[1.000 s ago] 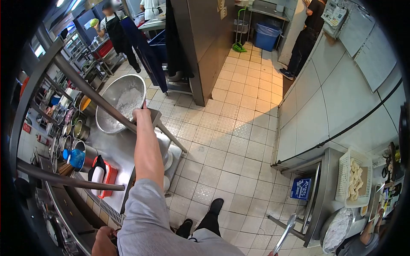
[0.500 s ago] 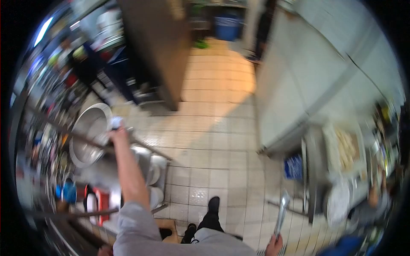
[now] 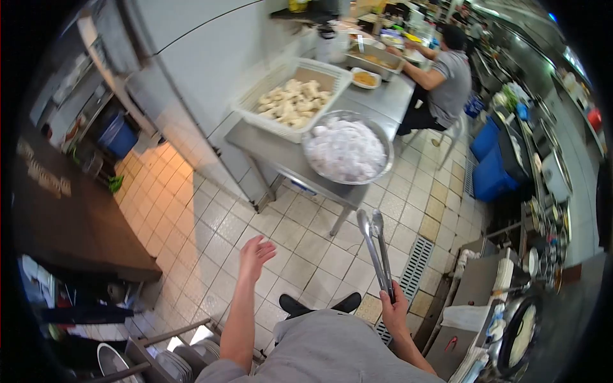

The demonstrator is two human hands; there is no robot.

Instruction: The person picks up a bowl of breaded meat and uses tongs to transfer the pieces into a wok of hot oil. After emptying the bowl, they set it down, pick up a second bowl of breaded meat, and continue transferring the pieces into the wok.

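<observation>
My right hand [image 3: 394, 309] is closed around a pair of metal tongs [image 3: 378, 252], whose jaws point up and stand apart with nothing between them. My left hand [image 3: 257, 256] reaches out over the tiled floor, fingers stretched and holding nothing. In front of me, a big metal bowl [image 3: 385, 167] heaped with white, flour-coated pieces [image 3: 348, 148] rests at the corner of a steel table [image 3: 391, 99]. Beside it sits a white plastic basket [image 3: 262, 121] with pale dough-like pieces [image 3: 295, 103] in it. Neither hand touches the bowl or basket.
A seated person in a grey shirt [image 3: 450, 83] works at the table's far end, near a metal tray [image 3: 377, 64]. Blue bins [image 3: 491, 166] and a cooking counter line the right. A floor drain [image 3: 418, 262] runs nearby. Stacked plates [image 3: 175, 367] are at lower left.
My view has swung to the right, towards the steel table. My left hand, earlier at a large metal bowl on the left rack, is now away from it. The tongs stay in my right hand.
</observation>
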